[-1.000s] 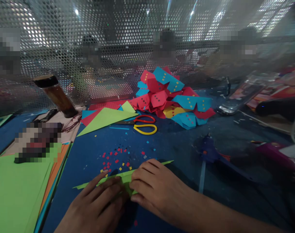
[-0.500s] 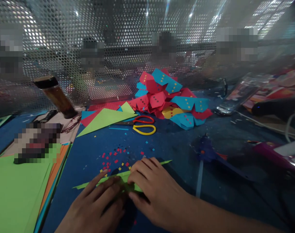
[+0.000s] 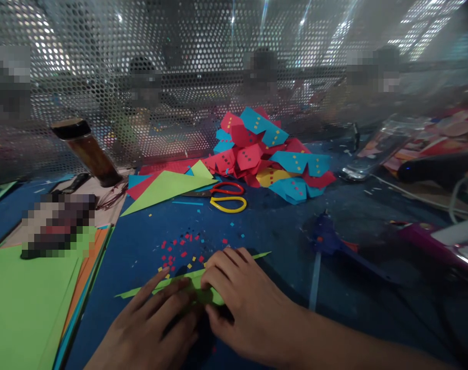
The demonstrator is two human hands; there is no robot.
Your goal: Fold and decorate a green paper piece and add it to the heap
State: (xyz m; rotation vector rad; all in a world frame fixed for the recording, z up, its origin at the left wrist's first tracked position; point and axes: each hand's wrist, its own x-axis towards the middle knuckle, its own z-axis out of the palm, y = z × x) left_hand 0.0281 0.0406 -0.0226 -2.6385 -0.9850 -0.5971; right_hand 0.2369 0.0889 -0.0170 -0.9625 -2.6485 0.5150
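Note:
A folded sheet of light green paper [image 3: 198, 280] lies on the blue tabletop, its thin pointed ends sticking out on either side. My left hand [image 3: 162, 316] bends its fingers over the paper's left part and holds it down. Closed on the paper's middle is my right hand [image 3: 243, 295], with thumb and fingers gripping the near edge. The fold under the fingers is partly hidden. Just beyond lie small red, yellow and blue paper squares [image 3: 184, 254]. Scissors [image 3: 229, 196] with red and yellow handles rest farther off, beside cut green paper [image 3: 166, 186].
A pile of folded red and blue paper pieces [image 3: 272, 154] stands at the back before a perforated metal screen [image 3: 203, 56]. At right are a blue glue gun [image 3: 328, 239] and a clear bottle [image 3: 376, 149]. Colored sheets [image 3: 25, 308] and a brown bottle [image 3: 91, 154] are left.
My right hand's fingers have shifted very slightly on the folded green paper. Both hands keep their hold, and the view has moved a little.

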